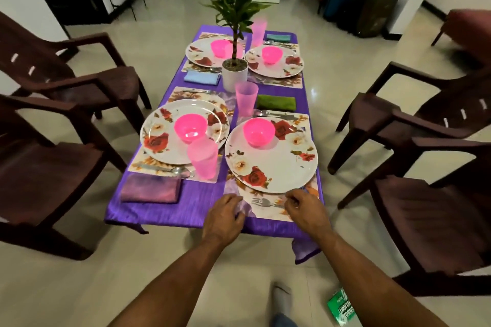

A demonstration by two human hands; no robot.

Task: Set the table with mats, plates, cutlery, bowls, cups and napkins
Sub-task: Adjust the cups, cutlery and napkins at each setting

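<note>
At near-right setting: left hand (pixel 225 211) and right hand (pixel 303 206), fingers curled, touch the mat (pixel 268 210) edge beside the fork (pixel 261 202). Four places look laid: plates, bowls, cups, napkins. Probably only final straightening left.

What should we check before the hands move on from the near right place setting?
1. Floral white plate sits on the floral placemat: ok.
2. Pink plastic bowl on that plate: ok.
3. Metal fork on the placemat's near edge: ok.
4. Left hand at the placemat's left corner; grip: cannot tell.
5. Right hand curled at the placemat's edge; holding anything: cannot tell.
6. Green folded napkin and translucent pink cup beyond the plate: ok.
</note>
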